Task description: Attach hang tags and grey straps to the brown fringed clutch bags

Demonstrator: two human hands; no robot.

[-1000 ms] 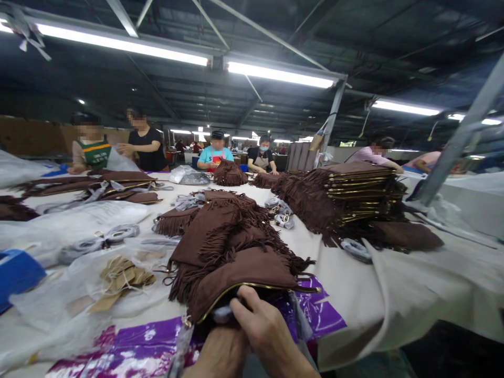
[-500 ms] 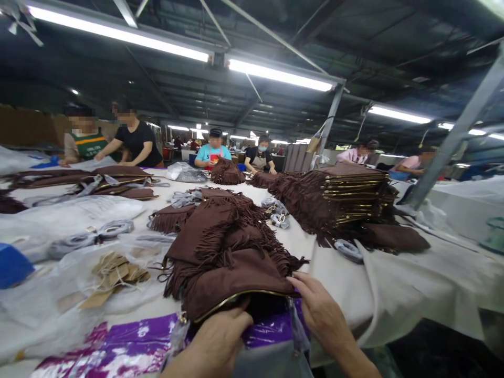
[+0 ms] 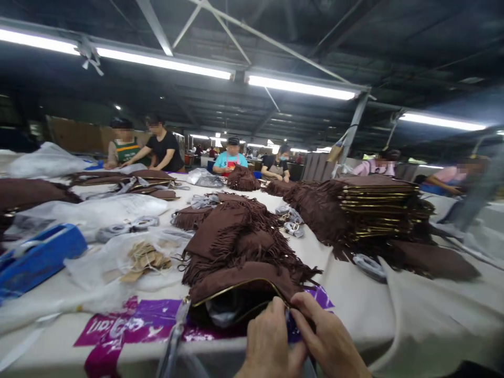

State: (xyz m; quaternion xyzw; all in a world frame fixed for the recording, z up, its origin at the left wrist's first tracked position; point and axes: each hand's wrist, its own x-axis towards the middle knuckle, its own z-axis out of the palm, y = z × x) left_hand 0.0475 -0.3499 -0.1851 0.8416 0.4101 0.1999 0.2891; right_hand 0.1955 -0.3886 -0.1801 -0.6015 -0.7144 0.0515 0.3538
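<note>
A brown fringed bag (image 3: 240,275) lies in front of me with its gold-zippered mouth open toward me. Inside the opening, some clear plastic-like wrapping shows. My left hand (image 3: 270,338) has its fingers closed on the bag's lower edge, near the right end of the zipper. Right beside it, my right hand (image 3: 326,336) pinches the bag's right corner. The fingertips of both hands nearly meet, and the zipper pull is hidden. From the left corner a grey-wrapped strap (image 3: 175,328) hangs over the table edge. Purple printed tape (image 3: 147,320) runs under the bag.
More fringed bags lie behind this one. A tall stack of zippered bags (image 3: 378,210) stands right. Paper tags (image 3: 147,257) lie on plastic at left, near a blue tape dispenser (image 3: 43,260). Wrapped straps (image 3: 289,220) lie about. Several co-workers are across the table.
My left hand has come out of the bag's mouth and moved right, beside my right hand at the corner. The view has swung left, and the mouth shows wider.
</note>
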